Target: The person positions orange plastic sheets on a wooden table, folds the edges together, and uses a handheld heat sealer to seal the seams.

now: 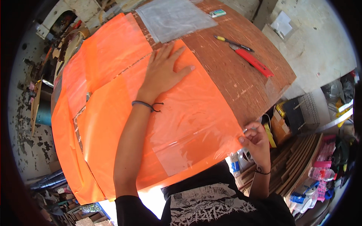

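An orange plastic sheet [203, 109] lies on the brown wooden table, with glossy, wrinkled clear film over part of it. My left hand [164, 71] rests flat on its far part, fingers spread and thumb out to the right. At the near right corner, my right hand [258, 141] pinches the sheet's edge between thumb and fingers; whether film is also in the pinch, I cannot tell. More orange sheets [109, 41] lie to the left, with narrow strips of wood showing between them. One hangs in folds over the left side.
On the wooden table [226, 86] are a red box cutter [254, 62], a yellow-and-black pen-like tool [233, 43], a small green-and-white block [217, 13] and a stack of greyish clear plastic sheets [175, 19]. Stacked wooden boards [290, 165] and clutter stand at the lower right.
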The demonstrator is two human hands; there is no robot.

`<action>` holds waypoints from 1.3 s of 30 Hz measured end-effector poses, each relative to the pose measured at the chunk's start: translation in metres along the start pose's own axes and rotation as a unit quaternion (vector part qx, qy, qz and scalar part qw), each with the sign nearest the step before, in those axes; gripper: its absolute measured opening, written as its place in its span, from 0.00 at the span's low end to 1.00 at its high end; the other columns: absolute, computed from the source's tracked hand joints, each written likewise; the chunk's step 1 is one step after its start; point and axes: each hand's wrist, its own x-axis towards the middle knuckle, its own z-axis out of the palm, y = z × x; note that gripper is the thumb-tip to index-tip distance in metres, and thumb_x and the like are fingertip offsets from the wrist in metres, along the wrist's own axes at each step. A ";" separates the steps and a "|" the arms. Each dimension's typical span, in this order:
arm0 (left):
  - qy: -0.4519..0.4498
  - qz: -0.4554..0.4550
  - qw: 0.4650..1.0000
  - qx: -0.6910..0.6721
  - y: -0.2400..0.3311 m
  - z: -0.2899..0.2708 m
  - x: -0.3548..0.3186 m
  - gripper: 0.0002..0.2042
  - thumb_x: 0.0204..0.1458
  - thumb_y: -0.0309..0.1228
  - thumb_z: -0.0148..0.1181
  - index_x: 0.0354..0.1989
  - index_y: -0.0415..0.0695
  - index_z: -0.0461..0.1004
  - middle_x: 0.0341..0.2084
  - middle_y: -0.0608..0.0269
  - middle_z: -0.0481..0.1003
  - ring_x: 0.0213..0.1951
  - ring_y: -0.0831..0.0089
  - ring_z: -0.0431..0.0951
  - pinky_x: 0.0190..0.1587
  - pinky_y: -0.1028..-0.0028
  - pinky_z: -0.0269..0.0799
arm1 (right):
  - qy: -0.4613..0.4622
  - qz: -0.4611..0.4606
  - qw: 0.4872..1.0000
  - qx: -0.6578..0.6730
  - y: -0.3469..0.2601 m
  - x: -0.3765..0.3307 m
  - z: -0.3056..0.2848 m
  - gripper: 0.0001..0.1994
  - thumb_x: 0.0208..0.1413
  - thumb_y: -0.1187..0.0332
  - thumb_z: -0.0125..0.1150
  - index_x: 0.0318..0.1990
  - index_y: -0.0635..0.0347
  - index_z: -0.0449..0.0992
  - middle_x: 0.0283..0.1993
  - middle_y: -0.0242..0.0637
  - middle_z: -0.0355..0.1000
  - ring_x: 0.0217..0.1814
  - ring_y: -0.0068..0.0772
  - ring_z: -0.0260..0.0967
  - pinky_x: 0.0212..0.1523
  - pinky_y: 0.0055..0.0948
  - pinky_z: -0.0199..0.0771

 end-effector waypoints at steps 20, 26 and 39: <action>-0.021 -0.017 0.999 0.019 0.002 0.000 0.000 0.31 0.49 0.55 0.51 0.60 0.52 0.61 0.63 0.56 0.52 0.65 0.58 0.46 0.65 0.61 0.41 | 0.025 0.064 0.998 -0.017 -0.009 -0.008 -0.003 0.14 0.50 0.78 0.60 0.42 0.64 0.63 0.28 0.36 0.74 0.29 0.19 0.72 0.29 0.18 0.74; -0.016 -0.018 1.000 0.010 -0.001 0.000 0.003 0.32 0.48 0.55 0.51 0.59 0.51 0.61 0.63 0.56 0.52 0.65 0.58 0.46 0.64 0.61 0.41 | 0.029 0.059 0.997 -0.038 -0.013 -0.004 0.001 0.14 0.50 0.76 0.60 0.42 0.65 0.64 0.27 0.36 0.74 0.26 0.19 0.71 0.28 0.18 0.74; -0.020 -0.021 1.000 0.009 0.002 -0.001 -0.002 0.34 0.48 0.59 0.48 0.59 0.50 0.61 0.63 0.54 0.51 0.65 0.59 0.47 0.65 0.60 0.39 | 0.011 0.057 0.997 -0.048 -0.014 -0.008 -0.002 0.14 0.50 0.78 0.60 0.41 0.65 0.62 0.26 0.37 0.72 0.27 0.22 0.72 0.28 0.24 0.78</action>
